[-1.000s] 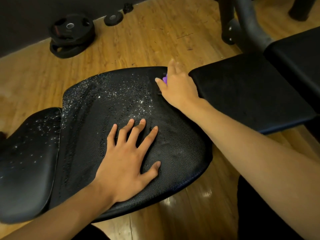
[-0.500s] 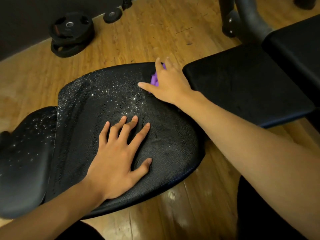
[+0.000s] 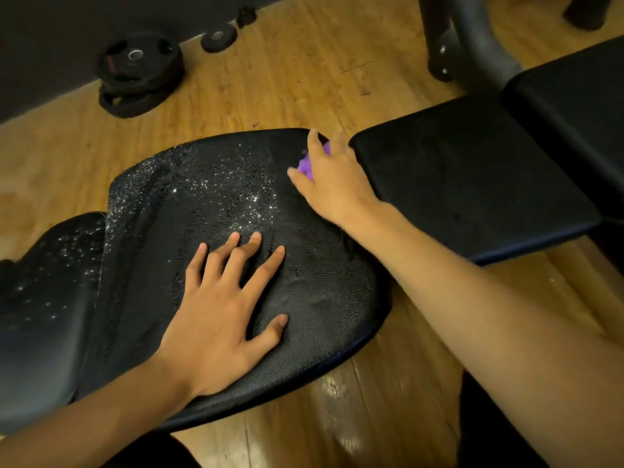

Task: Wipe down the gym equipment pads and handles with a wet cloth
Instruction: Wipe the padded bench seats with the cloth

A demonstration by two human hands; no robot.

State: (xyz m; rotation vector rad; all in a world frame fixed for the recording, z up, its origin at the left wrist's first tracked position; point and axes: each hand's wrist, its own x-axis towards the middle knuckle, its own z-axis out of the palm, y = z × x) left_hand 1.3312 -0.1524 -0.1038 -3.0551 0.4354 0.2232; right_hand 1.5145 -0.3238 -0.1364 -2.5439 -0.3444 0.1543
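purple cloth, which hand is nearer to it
Right. The right hand lies on the purple cloth at the far edge of the pad; the left hand rests flat mid-pad, apart from it.

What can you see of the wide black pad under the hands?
The pad is wide, rounded and black, with pebbled leather-like skin. Droplets glisten on its left and middle; the right looks duller. It lies between two other pads. The left hand rests spread on it; the right hand holds a purple cloth at its far edge.
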